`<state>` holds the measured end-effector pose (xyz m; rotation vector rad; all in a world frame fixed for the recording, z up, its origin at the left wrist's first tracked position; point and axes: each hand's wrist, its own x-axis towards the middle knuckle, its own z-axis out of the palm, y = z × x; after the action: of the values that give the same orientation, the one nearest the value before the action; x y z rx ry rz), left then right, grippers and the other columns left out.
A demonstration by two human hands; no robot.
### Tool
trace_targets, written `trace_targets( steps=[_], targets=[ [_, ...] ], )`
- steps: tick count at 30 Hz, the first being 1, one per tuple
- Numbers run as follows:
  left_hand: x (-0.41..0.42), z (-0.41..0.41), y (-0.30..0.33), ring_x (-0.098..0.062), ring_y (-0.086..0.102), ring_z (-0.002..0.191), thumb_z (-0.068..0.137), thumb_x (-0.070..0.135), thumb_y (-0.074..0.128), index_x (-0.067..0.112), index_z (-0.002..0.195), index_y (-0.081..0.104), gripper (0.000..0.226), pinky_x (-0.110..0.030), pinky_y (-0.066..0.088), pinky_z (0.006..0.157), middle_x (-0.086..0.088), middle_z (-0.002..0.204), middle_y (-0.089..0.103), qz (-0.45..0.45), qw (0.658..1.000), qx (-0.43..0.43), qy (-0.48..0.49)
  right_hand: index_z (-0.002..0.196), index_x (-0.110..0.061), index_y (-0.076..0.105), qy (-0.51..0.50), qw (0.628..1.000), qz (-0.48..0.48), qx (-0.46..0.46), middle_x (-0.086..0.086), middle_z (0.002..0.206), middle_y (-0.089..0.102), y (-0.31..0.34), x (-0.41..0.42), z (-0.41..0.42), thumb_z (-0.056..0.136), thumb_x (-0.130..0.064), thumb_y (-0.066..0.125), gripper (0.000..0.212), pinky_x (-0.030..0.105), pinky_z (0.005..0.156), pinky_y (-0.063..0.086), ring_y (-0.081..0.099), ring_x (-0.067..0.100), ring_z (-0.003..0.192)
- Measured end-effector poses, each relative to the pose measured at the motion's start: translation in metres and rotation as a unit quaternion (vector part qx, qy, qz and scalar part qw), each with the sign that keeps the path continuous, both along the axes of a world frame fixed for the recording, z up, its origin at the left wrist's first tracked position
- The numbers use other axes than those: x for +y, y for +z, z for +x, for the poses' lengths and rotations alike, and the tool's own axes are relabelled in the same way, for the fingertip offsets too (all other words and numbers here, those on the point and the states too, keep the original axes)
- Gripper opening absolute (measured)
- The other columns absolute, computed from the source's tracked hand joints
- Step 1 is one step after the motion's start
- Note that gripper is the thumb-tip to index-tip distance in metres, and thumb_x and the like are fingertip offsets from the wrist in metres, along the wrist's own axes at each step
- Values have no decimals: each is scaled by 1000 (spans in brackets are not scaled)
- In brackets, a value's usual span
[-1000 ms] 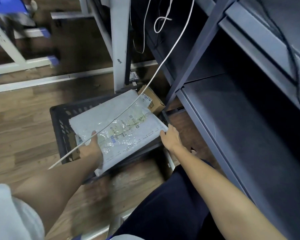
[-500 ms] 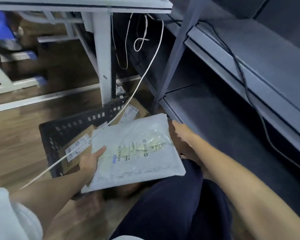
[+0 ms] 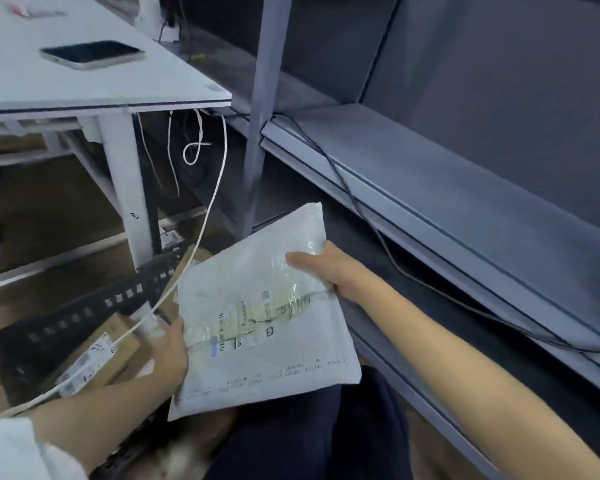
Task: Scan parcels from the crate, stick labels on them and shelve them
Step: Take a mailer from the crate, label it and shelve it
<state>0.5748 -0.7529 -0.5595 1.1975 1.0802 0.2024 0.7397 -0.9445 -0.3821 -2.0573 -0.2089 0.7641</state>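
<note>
A flat white plastic mailer [image 3: 257, 317] with a printed shipping label is held up above my lap, tilted. My left hand [image 3: 169, 351] grips its left edge. My right hand [image 3: 326, 268] grips its right edge, thumb lying across the top face. Below and to the left sits the black perforated crate [image 3: 49, 327] on the wooden floor. Inside it lie cardboard boxes [image 3: 97, 358] with white labels. Grey metal shelves [image 3: 430, 188] run along the right, close to the mailer's right edge.
A white table [image 3: 84, 88] with a phone [image 3: 90, 54] on it stands at upper left, its leg [image 3: 125, 188] beside the crate. A white cable [image 3: 208, 209] hangs from the table toward my left arm. A black cable [image 3: 371, 223] trails over the shelf edge.
Both hands have lifted the mailer up out of the crate and toward my lap. My right thumb now lies over its top face. The view has tilted upward, showing the tabletop.
</note>
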Motion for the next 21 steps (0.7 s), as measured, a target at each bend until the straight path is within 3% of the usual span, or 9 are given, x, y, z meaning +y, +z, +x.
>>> trace_targets(
  steps=[3,6,8,9,11,15,17,21],
  targets=[
    [-3,31,-53,-35,63,100,72,75,50,17,111,68,72,-49,49,94,-13,113,68,-90,995,-34,-14,109,-17,64,7,996,14,-92,1,99,73,59,-20,-22,71,-36,74,43,39,82,58,71,19,88],
    [-47,40,37,-24,66,66,99,42,41,11,82,67,44,-25,53,55,-11,76,69,-175,975,-124,-51,105,-18,64,-27,988,43,-146,0,98,73,116,-50,-34,79,-26,74,30,36,77,58,72,19,85],
    [-68,52,71,-17,62,43,104,24,29,11,59,72,63,-21,48,41,-6,51,65,-206,956,-170,-124,109,-16,64,-55,983,76,-160,0,96,74,149,-74,-38,80,-24,74,31,30,66,59,73,17,81],
    [-74,57,87,-19,62,41,102,24,27,8,56,73,68,-23,49,40,-7,50,65,-223,945,-188,-150,108,-15,64,-70,979,94,-166,0,95,75,163,-86,-38,81,-23,74,30,27,60,58,73,16,78],
    [-77,74,113,-28,66,51,97,32,31,8,76,74,54,-32,52,52,-13,60,69,-232,937,-201,-170,108,-14,65,-115,968,128,-183,0,92,75,186,-110,-36,82,-22,74,29,23,55,55,73,16,76],
    [-74,106,165,-25,66,68,92,35,42,14,73,72,41,-33,46,67,-8,81,68,-234,912,-287,-178,114,-13,64,-218,930,205,-212,1,97,75,213,-159,-27,79,-24,77,39,29,66,57,73,20,86],
    [-72,115,192,-23,65,80,85,38,49,14,92,67,31,-32,45,71,-8,96,68,-255,890,-324,-193,116,-14,64,-254,910,248,-214,2,103,74,217,-178,-22,79,-26,76,41,32,74,58,71,20,92],
    [-83,132,246,-24,62,103,83,46,52,13,111,64,45,-36,47,87,-10,107,71,-307,859,-373,-169,117,-17,64,-326,858,329,-223,1,109,72,215,-203,-18,76,-31,79,46,34,75,57,69,22,100]
  ],
)
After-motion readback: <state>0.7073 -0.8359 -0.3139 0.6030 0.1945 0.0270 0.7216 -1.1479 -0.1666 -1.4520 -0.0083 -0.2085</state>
